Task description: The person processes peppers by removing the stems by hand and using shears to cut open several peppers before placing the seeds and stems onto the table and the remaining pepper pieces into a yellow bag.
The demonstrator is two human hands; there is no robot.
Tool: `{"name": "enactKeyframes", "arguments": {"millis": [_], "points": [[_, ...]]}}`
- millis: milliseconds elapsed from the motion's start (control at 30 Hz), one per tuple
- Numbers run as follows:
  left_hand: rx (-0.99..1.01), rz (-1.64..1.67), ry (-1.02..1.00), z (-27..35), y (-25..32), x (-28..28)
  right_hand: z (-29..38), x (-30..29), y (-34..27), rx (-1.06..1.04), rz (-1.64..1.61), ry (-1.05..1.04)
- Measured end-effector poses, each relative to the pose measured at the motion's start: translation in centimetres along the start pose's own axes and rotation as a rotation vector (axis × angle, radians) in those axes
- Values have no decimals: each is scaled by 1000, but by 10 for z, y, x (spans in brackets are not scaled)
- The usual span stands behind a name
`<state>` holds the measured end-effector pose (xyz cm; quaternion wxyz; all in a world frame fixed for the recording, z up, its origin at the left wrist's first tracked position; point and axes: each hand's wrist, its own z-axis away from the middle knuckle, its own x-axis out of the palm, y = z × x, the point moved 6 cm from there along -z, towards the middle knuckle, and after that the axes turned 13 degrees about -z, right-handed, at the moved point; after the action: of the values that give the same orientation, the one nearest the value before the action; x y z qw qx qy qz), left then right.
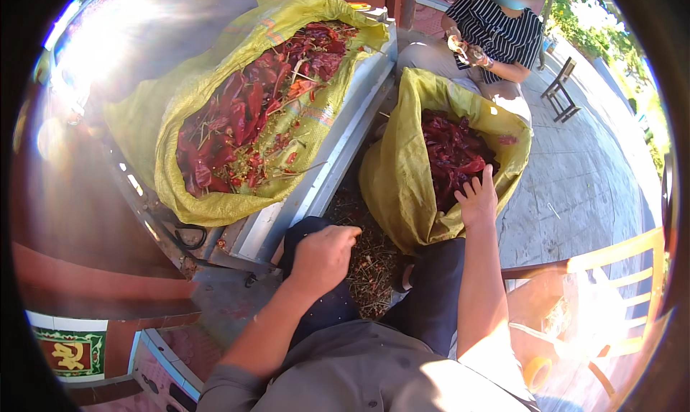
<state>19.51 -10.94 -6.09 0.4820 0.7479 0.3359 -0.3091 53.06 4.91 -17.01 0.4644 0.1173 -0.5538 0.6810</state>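
Note:
My right hand (pixel 477 199) reaches into the mouth of an upright yellow woven sack (pixel 385 191), fingers apart and holding nothing. Dark red dried chili peppers (pixel 453 148) fill the sack below the fingertips. One red piece (pixel 506 140) shows against the sack's far inner wall. Over my thigh, my left hand (pixel 328 253) is curled with thumb and fingertips close together; whether something small sits between them is hidden. Ahead on the left lies a larger yellow sack (pixel 215 212), its mouth spread wide, with red chili peppers (pixel 250 107), dry stems and loose seeds inside.
A metal-edged cart bed (pixel 329 164) supports the larger sack. Stems and chili scraps (pixel 369 272) litter the ground between my legs. Beyond the upright sack sits a person in a striped shirt (pixel 498 26), hands together. A small stool (pixel 560 94) and a wooden chair (pixel 620 258) stand right.

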Motion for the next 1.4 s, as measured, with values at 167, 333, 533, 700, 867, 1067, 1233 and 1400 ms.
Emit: {"name": "enactKeyframes", "arguments": {"millis": [167,333,533,700,867,1067,1233,1400], "points": [[-5,-420,174,-32,-24,-92,40,-38,46,86,-40,-160],[-71,-956,341,-79,-77,-146,77,-39,60,241,-6,-250],[-13,-768,316,-77,-107,-165,84,-44,66,268,76,-283],[-175,-193,478,-47,-97,-201,102,-28,78,239,331,-337],[-316,357,504,-19,-78,-177,168,59,81,77,567,-609],[-364,825,285,12,-27,-84,281,167,64,-406,872,-1214],[-3,394,103,9,-6,-72,273,151,72,-63,1007,-1152],[75,243,124,12,4,-73,272,143,82,21,1048,-1243]]}}
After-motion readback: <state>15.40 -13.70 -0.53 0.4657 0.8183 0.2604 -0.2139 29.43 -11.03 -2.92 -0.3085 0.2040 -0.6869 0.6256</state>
